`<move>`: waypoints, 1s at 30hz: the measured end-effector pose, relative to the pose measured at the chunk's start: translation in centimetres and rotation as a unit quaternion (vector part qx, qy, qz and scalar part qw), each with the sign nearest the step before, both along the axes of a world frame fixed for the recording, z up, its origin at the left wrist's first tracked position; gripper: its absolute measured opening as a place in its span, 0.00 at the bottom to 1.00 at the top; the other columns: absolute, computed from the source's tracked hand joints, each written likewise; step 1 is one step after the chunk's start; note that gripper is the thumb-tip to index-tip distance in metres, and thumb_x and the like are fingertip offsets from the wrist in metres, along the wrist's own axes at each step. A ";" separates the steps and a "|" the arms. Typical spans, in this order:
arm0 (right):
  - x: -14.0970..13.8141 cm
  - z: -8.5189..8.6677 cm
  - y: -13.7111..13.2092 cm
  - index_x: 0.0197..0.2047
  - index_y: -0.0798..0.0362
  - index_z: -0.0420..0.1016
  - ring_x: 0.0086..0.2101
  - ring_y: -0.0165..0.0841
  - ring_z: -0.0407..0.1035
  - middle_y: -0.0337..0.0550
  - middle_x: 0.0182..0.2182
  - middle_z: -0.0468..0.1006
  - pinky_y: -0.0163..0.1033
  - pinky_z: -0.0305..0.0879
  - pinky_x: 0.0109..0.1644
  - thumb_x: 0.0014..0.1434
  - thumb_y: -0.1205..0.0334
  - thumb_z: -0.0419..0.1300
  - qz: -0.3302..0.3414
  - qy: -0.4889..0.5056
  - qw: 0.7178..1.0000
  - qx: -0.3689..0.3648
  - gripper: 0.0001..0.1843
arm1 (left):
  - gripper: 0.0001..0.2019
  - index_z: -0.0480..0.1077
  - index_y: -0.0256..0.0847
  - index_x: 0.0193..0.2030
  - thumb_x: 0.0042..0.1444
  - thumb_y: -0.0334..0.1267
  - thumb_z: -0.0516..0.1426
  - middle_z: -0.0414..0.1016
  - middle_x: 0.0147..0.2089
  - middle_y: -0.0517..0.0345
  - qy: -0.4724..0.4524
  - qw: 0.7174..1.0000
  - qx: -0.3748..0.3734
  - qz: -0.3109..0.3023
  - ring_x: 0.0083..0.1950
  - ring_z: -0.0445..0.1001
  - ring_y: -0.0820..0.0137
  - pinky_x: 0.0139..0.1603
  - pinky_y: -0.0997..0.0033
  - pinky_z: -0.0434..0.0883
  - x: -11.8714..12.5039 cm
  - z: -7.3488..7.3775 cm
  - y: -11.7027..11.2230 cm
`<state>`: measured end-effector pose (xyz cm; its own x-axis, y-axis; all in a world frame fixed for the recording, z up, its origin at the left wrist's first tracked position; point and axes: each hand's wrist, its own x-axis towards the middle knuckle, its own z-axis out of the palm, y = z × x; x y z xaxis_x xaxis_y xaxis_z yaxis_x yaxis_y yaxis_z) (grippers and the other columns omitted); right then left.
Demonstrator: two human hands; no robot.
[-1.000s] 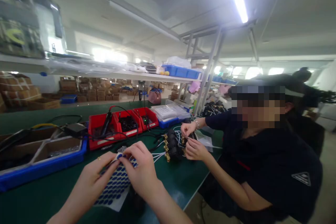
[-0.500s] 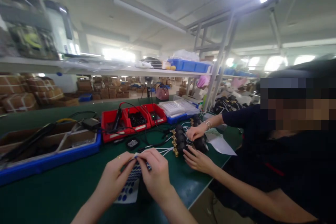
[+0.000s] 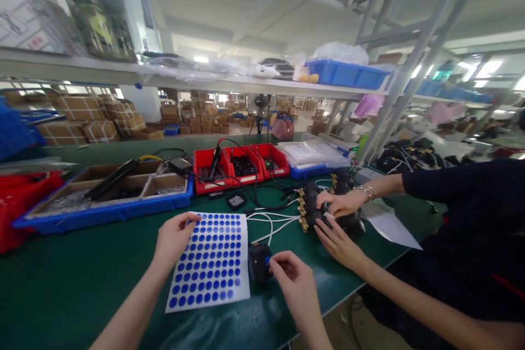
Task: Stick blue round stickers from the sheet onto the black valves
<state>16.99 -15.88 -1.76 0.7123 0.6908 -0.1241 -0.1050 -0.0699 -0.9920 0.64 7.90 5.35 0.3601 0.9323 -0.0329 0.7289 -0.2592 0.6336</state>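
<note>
Having parted since a moment ago, the left hand (image 3: 174, 238) is now pinning the sticker sheet (image 3: 211, 262) flat, fingers spread, while the right hand (image 3: 297, 284), at three o'clock of it, is pinching a blue dot against the black part (image 3: 259, 263) (sticking seems underway).

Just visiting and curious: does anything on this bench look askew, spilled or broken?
Nothing looks spilled or broken. The sticker sheet lies flat under the left hand; the right hand is at a small black part. Only the cables by the red bins look tangled.
</note>
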 end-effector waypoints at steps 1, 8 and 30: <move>-0.3 -0.1 0.1 0.31 0.61 0.73 0.30 0.34 0.70 0.49 0.28 0.73 0.35 0.66 0.36 0.53 0.43 0.60 0.001 -0.010 1.000 -0.003 0.24 | 0.23 0.79 0.34 0.39 0.45 0.46 0.51 0.75 0.42 0.44 0.024 1.000 0.014 -0.015 0.44 0.72 0.54 0.50 0.55 0.67 -0.3 -0.4 0.1; -1.7 1.3 0.8 0.28 0.57 0.75 0.28 0.28 0.68 0.43 0.26 0.72 0.30 0.64 0.31 0.60 0.57 0.58 -0.019 -0.155 0.987 0.023 0.14 | 0.23 0.73 0.37 0.54 0.59 0.51 0.54 0.66 0.55 0.47 -0.051 0.979 -0.008 -0.195 0.49 0.69 0.65 0.53 0.61 0.69 2.1 -1.7 -8.2; -1.7 1.6 0.4 0.31 0.56 0.73 0.29 0.24 0.67 0.39 0.28 0.72 0.28 0.63 0.33 0.64 0.65 0.58 -0.063 -0.247 0.967 0.027 0.09 | 0.27 0.70 0.36 0.61 0.55 0.44 0.60 0.69 0.56 0.46 -0.196 0.918 -0.268 -0.216 0.43 0.71 0.70 0.44 0.69 0.73 4.0 -5.8 -11.7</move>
<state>15.29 -15.51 -0.14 0.7545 0.5902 0.2872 0.3785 -0.0338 -0.9250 4.68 -3.79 -0.44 0.7749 0.5870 -0.2345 0.3205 -0.0450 0.9462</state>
